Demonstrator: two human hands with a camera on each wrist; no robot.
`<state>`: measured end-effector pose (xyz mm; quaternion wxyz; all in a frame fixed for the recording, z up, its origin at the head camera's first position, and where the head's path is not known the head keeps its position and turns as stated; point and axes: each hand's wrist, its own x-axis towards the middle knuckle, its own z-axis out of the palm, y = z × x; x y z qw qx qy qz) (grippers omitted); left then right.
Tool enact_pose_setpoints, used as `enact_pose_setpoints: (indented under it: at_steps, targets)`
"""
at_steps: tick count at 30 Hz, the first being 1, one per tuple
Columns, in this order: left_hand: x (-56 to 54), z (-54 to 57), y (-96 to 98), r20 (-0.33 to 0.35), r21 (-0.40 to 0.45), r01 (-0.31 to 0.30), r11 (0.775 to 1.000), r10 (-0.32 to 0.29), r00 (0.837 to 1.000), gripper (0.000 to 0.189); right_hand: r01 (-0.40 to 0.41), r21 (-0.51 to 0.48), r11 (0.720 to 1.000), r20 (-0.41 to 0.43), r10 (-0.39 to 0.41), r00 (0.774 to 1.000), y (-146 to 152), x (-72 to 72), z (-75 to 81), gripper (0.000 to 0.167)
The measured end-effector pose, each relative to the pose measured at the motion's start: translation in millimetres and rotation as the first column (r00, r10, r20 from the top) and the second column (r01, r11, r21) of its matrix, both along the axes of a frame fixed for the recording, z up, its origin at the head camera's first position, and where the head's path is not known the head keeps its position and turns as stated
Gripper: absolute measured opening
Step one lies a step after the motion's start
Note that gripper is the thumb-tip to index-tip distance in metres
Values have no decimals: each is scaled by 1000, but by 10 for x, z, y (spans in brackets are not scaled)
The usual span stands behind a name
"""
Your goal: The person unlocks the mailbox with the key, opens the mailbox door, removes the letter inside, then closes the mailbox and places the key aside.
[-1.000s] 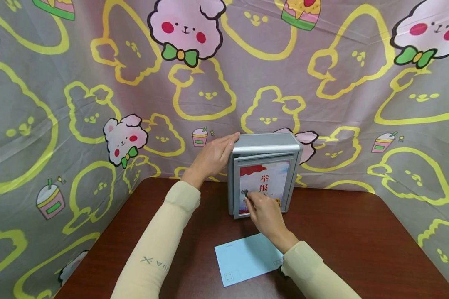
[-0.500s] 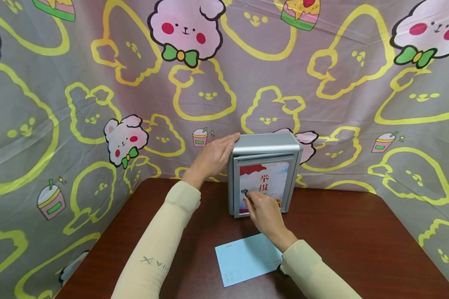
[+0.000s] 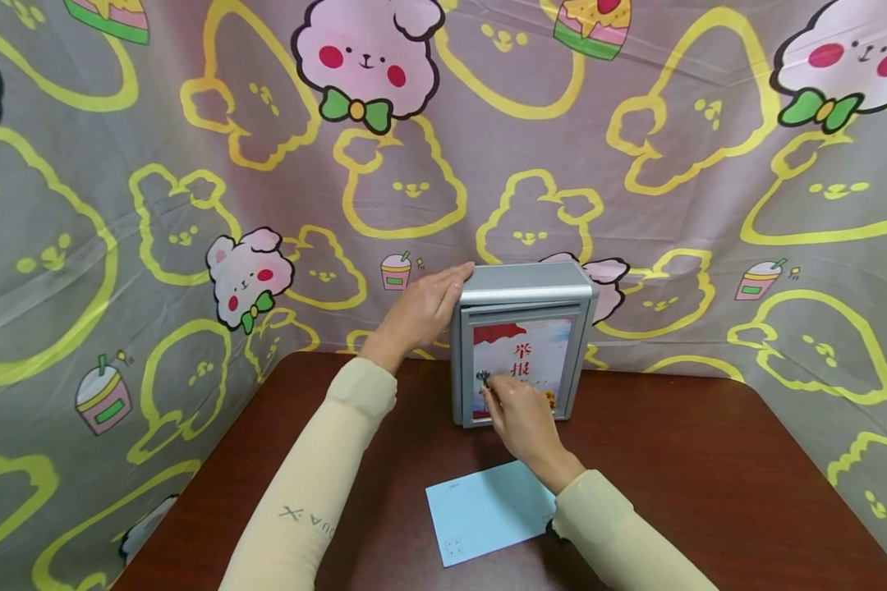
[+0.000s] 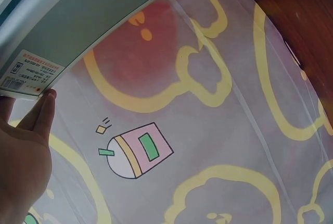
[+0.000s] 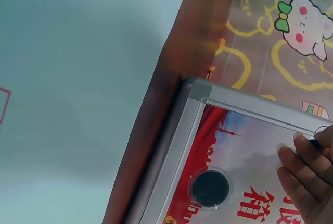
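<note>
A silver-grey metal box [image 3: 528,277] stands upright at the back of the table. Its front door [image 3: 467,369], faced with a red, white and blue printed panel [image 5: 255,156], sits slightly ajar, with a thin gap along its top and left sides. My left hand [image 3: 417,312] rests on the box's upper left edge, fingers extended; the left wrist view shows its fingertips at the box's labelled side [image 4: 32,73]. With thumb and fingers, my right hand [image 3: 525,414] pinches a key at the door's left side, where small keys [image 3: 483,378] hang; the lock is mostly hidden.
A light blue envelope [image 3: 480,513] lies on the dark red-brown table [image 3: 680,476] in front of the box, partly under my right forearm. Behind the box hangs a cartoon-patterned cloth [image 3: 429,205]. A dark round disc [image 5: 210,188] is on the door panel.
The door has swung slightly inward toward the box, narrowing the gap, and my right hand has moved with it a little. My left hand stays where it was.
</note>
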<state>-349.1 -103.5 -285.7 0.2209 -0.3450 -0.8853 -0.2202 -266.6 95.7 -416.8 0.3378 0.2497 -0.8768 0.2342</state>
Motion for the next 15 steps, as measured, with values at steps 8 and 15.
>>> enact_pose_setpoints:
  at_steps: [8, 15]
  targets:
    - [-2, 6, 1, 4, 0, -15, 1000, 15, 1000, 50, 8, 6, 1000, 10, -8, 1000, -16, -32, -5, 12]
    - [-5, 6, 8, 6, 4, -23, 1000, 23, 1000, 50, 13, 7, 1000, 22, -13, 1000, -28, -71, 0, 11]
